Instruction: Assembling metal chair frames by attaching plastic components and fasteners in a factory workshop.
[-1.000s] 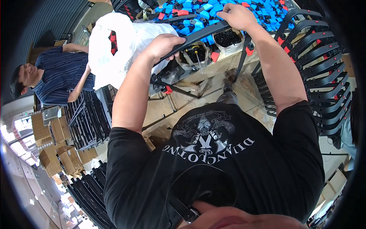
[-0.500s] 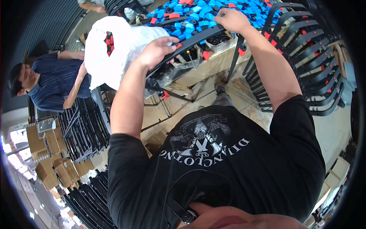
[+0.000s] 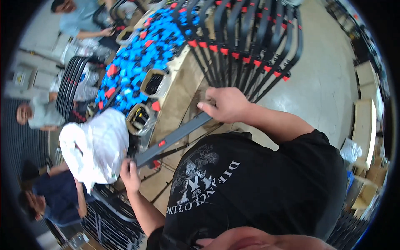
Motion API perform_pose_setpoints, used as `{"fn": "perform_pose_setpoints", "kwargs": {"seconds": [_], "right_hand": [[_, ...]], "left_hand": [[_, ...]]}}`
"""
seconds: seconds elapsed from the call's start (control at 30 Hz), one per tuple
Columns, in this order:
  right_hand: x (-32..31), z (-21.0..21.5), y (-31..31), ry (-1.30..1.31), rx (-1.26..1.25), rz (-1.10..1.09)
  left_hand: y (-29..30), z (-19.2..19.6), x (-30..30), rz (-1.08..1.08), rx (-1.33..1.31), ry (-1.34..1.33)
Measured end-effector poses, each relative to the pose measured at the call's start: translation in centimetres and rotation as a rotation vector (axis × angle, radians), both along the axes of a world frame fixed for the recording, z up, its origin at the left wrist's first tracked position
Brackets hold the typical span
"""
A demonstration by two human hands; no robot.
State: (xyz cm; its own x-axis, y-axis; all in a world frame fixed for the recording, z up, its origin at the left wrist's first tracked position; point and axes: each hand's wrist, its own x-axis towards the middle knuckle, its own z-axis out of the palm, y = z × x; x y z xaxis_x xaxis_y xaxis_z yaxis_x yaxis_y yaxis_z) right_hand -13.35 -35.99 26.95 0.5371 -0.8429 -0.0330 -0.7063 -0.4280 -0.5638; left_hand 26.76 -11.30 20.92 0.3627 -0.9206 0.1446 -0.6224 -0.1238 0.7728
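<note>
Across the front of my body lies a dark grey metal frame (image 3: 177,137), its flat top bar slanting from lower left to upper right. A small red piece sits on the bar, and thin legs run off beneath it. My left hand (image 3: 131,177) is closed around the bar's lower left end, thumb up. At the other end, my right hand (image 3: 228,104) grips with curled fingers, the thumb lying along the top. Beyond the bar, a box (image 3: 141,120) holds tools with yellow handles, and a second box (image 3: 154,83) holds small black parts.
Blue plastic pieces (image 3: 129,71) with some red ones cover the workbench (image 3: 177,83). A white sack (image 3: 98,146) bulges at its near left end. Several curved black frames (image 3: 246,46) stand in a row at the far right. Co-workers are on the left; cartons (image 3: 364,133) line the right.
The frame has come off the bench edge, nearer my body, with both hands still on it. My view has swung right, so the bench and sack appear further left.
</note>
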Motion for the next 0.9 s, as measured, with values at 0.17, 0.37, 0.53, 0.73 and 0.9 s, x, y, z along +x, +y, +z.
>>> {"fn": "perform_pose_setpoints", "kwargs": {"seconds": [0.17,0.37,0.53,0.73,0.9], "right_hand": [[-8.8,2.8,0.1,0.057,0.181,-0.071],[-27.1,3.9,-1.5,-0.111,0.097,-0.316],[-44.7,3.4,-9.1,-0.495,-0.505,-0.479],[-61.5,3.5,-4.0,-0.404,-0.294,-0.780],[-70.0,-13.0,10.9,-0.077,0.079,-0.957]], "left_hand": [[-2.6,0.2,-5.8,-0.142,-0.100,0.147],[-13.5,13.5,-23.9,-0.650,0.347,0.079],[-21.9,15.0,-41.2,-0.586,0.291,0.121],[-28.2,11.6,-57.6,-0.473,0.186,0.301],[-34.3,7.4,-66.7,-0.443,0.039,0.420]]}}
